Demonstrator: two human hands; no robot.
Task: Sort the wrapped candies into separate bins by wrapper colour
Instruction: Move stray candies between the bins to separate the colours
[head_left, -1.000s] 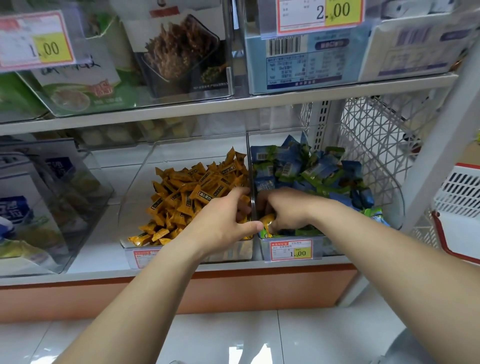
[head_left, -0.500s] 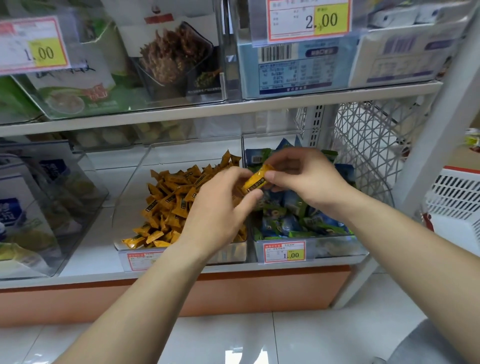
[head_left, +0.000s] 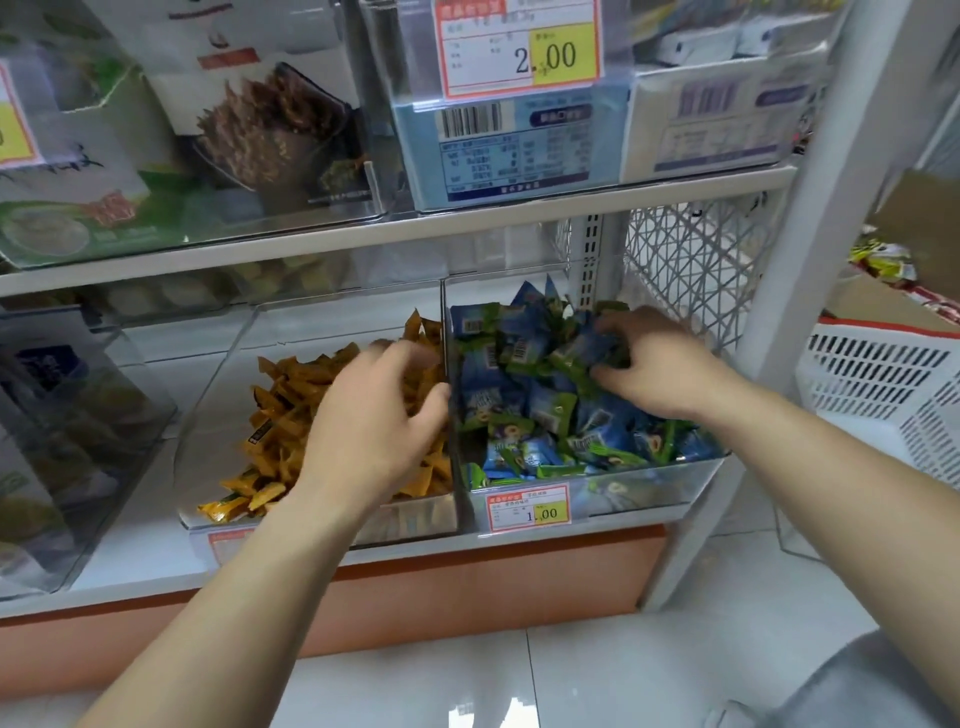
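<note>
Two clear bins stand side by side on the lower shelf. The left bin (head_left: 410, 522) holds a pile of orange-wrapped candies (head_left: 283, 415). Blue-and-green wrapped candies (head_left: 524, 415) fill the right bin (head_left: 654, 486). My left hand (head_left: 374, 426) hovers low over the orange pile, blurred, fingers spread and relaxed, with nothing seen in it. My right hand (head_left: 660, 364) reaches into the back of the right bin, fingers bent down among the blue candies. Whether it grips one is hidden.
A clear divider wall (head_left: 448, 364) separates the two bins. The shelf above (head_left: 467, 223) carries boxed goods and price tags. A white mesh panel (head_left: 685, 270) closes the right side. A white basket (head_left: 883, 395) stands at the far right. Another clear bin (head_left: 78, 415) sits left.
The orange candy passed between my hands above the bins is gone from view. My left hand dropped over the orange pile; my right hand moved right and back into the blue candies.
</note>
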